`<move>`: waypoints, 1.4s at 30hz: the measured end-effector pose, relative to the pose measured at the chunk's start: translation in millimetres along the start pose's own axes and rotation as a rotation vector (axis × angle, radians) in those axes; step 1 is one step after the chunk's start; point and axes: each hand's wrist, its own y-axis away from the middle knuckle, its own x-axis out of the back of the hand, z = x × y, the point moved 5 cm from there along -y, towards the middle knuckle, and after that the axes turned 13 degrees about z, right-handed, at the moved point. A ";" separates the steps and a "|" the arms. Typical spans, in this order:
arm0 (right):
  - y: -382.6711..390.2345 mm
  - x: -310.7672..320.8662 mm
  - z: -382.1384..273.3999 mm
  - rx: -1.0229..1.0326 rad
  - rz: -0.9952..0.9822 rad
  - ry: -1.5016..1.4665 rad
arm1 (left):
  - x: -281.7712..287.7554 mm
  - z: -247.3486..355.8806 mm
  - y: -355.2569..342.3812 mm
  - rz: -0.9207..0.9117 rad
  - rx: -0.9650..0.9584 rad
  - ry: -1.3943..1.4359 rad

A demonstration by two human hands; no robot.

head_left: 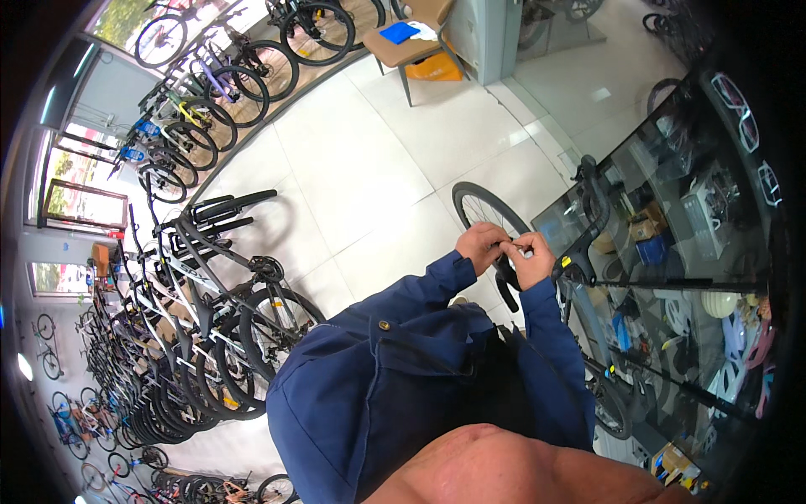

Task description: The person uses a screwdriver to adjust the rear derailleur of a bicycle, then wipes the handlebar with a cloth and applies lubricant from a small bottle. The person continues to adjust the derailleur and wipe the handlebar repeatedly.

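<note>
Right of centre, our left hand (481,244) and right hand (535,260) pinch a small item (526,252) near a wheel (506,209).

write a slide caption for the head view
Left hand and right hand meet beside a drop handlebar, parked bicycles at left.

Head-worn fisheye view, looking down, wide

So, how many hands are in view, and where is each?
2: the left hand and the right hand, close together at the sleeve ends, overlapping the black bicycle tyre in this view. Some fingers are partly hidden; no other hand shows.
</note>
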 end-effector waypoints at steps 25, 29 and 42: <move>-19.1 7.5 -32.3 -0.131 -0.267 0.070 | -4.2 -6.0 11.1 0.050 0.014 -0.035; -11.1 7.5 -23.8 -0.213 -0.136 0.053 | -4.3 -1.6 11.4 0.057 -0.014 -0.077; 6.8 5.8 -0.9 -0.135 -0.173 -0.031 | -2.1 -3.3 10.5 0.133 0.040 0.061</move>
